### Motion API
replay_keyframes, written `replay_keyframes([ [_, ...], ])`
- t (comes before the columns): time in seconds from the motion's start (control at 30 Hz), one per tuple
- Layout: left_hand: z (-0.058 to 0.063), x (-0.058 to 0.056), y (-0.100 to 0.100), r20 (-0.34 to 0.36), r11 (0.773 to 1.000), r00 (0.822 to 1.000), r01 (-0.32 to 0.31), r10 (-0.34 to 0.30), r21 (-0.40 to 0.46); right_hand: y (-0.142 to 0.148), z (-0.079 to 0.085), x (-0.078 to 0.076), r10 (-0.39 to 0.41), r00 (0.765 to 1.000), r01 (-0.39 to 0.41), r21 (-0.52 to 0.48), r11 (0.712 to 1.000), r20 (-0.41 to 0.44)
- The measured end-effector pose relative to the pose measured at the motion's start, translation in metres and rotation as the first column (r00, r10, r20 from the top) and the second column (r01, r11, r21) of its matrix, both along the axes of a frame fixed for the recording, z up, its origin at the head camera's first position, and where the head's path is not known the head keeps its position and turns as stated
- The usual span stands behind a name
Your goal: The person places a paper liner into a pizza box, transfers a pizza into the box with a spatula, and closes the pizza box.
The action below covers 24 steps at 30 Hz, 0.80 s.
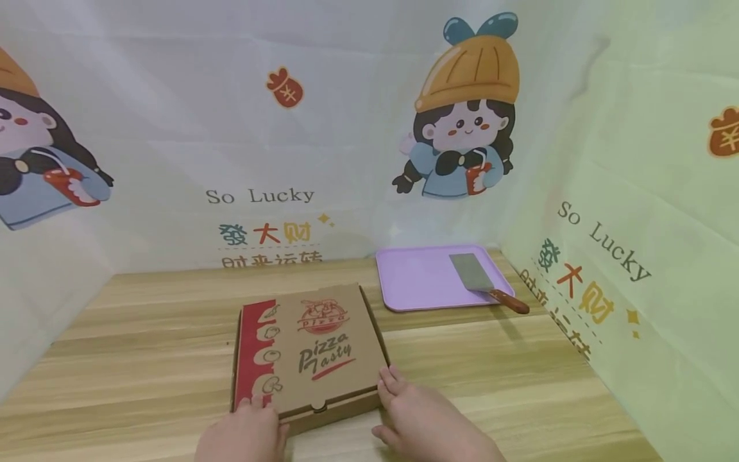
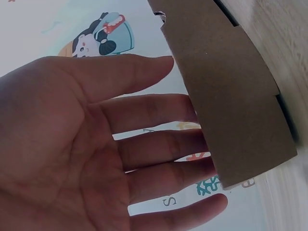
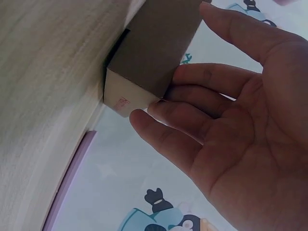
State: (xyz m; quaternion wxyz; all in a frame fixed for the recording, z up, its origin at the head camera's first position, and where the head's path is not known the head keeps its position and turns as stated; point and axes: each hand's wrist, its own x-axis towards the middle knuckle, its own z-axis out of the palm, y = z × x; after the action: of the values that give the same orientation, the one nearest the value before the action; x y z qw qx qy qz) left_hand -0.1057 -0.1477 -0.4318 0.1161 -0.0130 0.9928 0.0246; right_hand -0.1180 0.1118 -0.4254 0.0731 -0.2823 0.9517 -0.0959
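Observation:
A closed cardboard pizza box (image 1: 323, 350), brown with a red strip down its left side, lies flat on the wooden table. At its front left corner is my left hand (image 1: 245, 431), fingertips on the lid's front edge. In the left wrist view the fingers (image 2: 159, 149) are spread and nearly straight, their tips passing behind the box's front wall (image 2: 231, 91). My right hand (image 1: 424, 417) touches the front right corner with its fingertips, thumb apart from the others. The right wrist view shows its fingers (image 3: 192, 115) slightly bent against that corner, the palm bare.
A purple tray (image 1: 412, 279) stands at the back right of the table (image 1: 473, 378). On it rests a broad metal spatula (image 1: 473, 273), its wooden handle (image 1: 510, 301) jutting over the tray's front rim. Printed cloth walls (image 1: 173, 128) enclose the table at the back and sides.

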Motion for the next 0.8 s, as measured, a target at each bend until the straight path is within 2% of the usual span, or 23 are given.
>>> replay_keyframes([
  [0.2,0.008,-0.001,-0.005,-0.069,0.999,0.997,0.029,-0.028,0.013,-0.004,0.001,-0.003,0.017,0.999,-0.016,0.032,0.999,-0.033],
  [0.43,0.013,-0.003,-0.012,-0.104,0.995,0.993,0.069,-0.062,0.071,-0.007,0.001,-0.006,0.065,0.992,-0.057,0.078,0.995,-0.108],
  [0.63,0.015,-0.011,-0.02,-0.175,0.982,0.976,0.15,-0.128,0.115,-0.01,0.0,-0.007,0.059,0.994,-0.052,0.082,0.995,-0.09],
  [0.8,0.018,-0.021,-0.025,-0.191,0.978,0.972,0.162,-0.136,0.128,-0.014,0.001,-0.01,0.043,0.997,-0.037,0.09,0.995,-0.061],
])
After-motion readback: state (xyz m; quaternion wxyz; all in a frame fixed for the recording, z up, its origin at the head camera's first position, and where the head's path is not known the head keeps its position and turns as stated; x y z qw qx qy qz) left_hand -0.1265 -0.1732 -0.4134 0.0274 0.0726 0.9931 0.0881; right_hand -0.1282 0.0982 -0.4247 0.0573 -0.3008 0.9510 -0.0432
